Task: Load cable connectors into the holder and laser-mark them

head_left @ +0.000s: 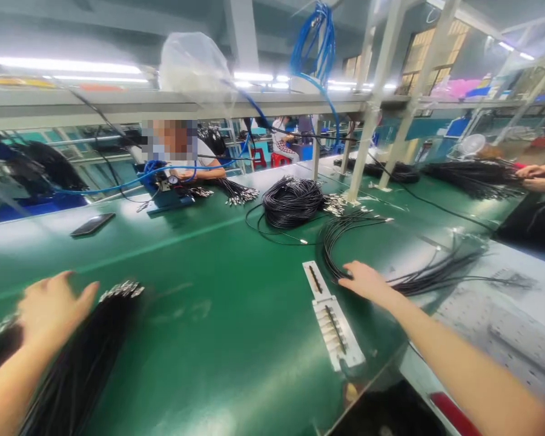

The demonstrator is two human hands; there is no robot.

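My left hand (52, 309) is open over the green table at the left, fingers spread, between two bundles of black cables; the nearer-to-centre bundle (93, 351) has silvery tips at its far end. On the right, my right hand (366, 281) reaches to a loose curved bunch of black cables (333, 242), its fingertips at the bunch's edge; whether they touch it I cannot tell. Its fingers are apart. Left of this hand lies a white slotted fixture (338, 333) with dark strips in it, in two parts.
A coiled cable bundle (293, 203) lies behind the fixture. A blue press (168, 188) stands at the back, a person behind it. A phone-like dark slab (93, 224) lies at left. White posts (367, 145) rise from the table. Another person's hands (533, 175) hold cables far right.
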